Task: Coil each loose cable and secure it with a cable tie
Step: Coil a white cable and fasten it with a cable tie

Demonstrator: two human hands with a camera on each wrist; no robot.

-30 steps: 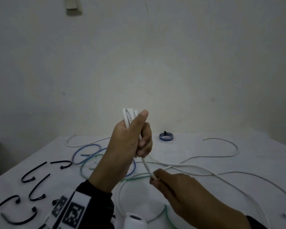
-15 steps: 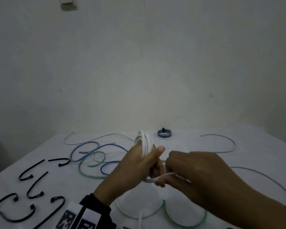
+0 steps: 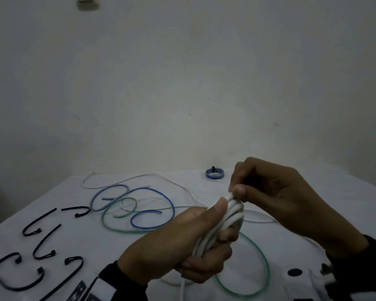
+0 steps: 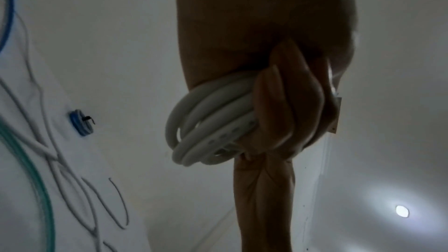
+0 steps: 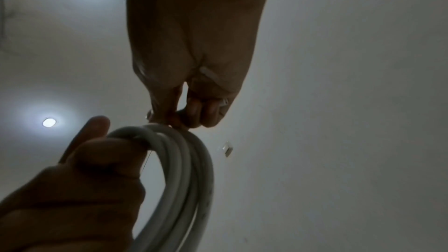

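Observation:
My left hand point(image 3: 206, 242) grips a coil of thick white cable point(image 3: 223, 223) above the white table point(image 3: 269, 187), thumb pressed along the loops. The left wrist view shows the coil point(image 4: 208, 120) bunched against my curled fingers point(image 4: 288, 106). My right hand point(image 3: 267, 192) pinches the cable at the top of the coil; the right wrist view shows its fingertips point(image 5: 194, 110) curled on the strand just above the loops point(image 5: 184, 170). A loose tail of white cable point(image 3: 258, 220) trails away under the right hand. Several black cable ties point(image 3: 41, 242) lie at the left.
Loose blue point(image 3: 152, 205), green point(image 3: 254, 272) and thin white point(image 3: 126, 181) cables sprawl over the table's middle. A small tied blue coil point(image 3: 214, 173) sits by the far edge, near the wall. A white device with a dark spot point(image 3: 295, 272) lies at the lower right.
Both hands have come lower and to the right. The right hand has swung up from below the coil to its top, laying another turn of white cable onto it.

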